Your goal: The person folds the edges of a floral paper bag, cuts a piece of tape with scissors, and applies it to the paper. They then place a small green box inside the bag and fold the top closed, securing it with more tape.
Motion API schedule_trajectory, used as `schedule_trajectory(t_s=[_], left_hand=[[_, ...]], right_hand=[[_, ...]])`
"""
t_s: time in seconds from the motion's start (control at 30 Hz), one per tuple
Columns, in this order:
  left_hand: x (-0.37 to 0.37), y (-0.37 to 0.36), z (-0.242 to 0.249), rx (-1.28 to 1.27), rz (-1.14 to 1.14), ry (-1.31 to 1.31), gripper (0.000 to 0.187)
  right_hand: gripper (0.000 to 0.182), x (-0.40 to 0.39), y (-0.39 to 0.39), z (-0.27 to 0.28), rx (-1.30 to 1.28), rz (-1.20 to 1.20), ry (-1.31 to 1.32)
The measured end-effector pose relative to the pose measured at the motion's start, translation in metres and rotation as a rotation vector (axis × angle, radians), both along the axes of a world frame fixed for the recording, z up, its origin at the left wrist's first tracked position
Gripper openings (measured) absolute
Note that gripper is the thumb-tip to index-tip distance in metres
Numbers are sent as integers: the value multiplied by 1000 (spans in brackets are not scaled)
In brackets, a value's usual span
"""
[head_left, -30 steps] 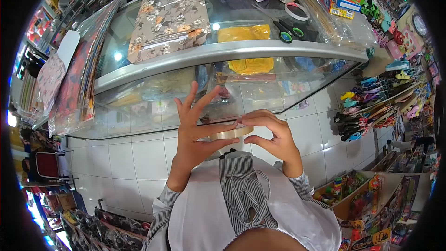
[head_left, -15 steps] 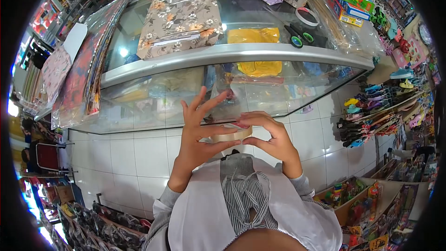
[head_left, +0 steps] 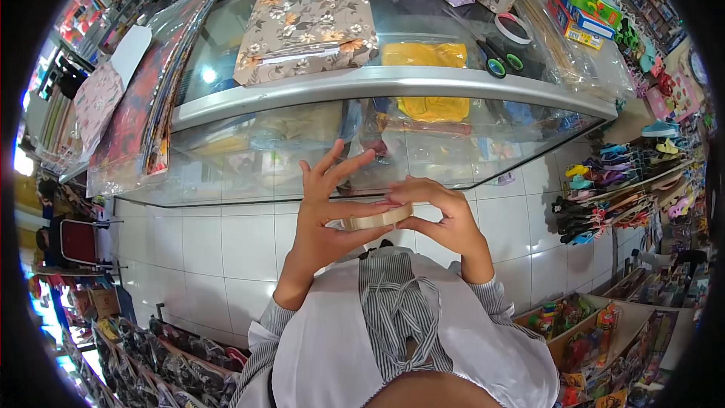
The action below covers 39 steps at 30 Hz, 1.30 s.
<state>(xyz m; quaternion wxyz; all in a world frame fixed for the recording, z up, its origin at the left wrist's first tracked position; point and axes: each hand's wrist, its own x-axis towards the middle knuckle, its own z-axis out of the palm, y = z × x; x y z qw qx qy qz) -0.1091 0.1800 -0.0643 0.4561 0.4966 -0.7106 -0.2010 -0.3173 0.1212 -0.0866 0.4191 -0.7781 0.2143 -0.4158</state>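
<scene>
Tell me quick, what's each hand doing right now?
Left hand: holding the tape in a pinch.
Right hand: curled at the tape's other side; whether it grips can't be told.

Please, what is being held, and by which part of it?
A pale roll of tape, held at its edges by the left hand and the right hand.

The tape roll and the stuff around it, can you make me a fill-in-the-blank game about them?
1. The tape roll is between the left hand and the ____ hand.
2. The scissors have black and ____ handles.
3. The flat bundle on the counter is patterned with ____.

Missing words: right; green; flowers.
</scene>
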Motion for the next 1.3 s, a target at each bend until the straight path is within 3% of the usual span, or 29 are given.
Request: schedule_trajectory(t_s=[0.5,0.87,1.3], left_hand=[[1,0,-5,-39,-21,155,33],[-7,4,4,-175,-20,34,31],[-18,3,6,-129,-58,44,22]], right_hand=[[34,-5,8,1,128,59,-189],[32,-21,18,20,-104,-35,-125],[32,-31,27,33,-364,-132,8]])
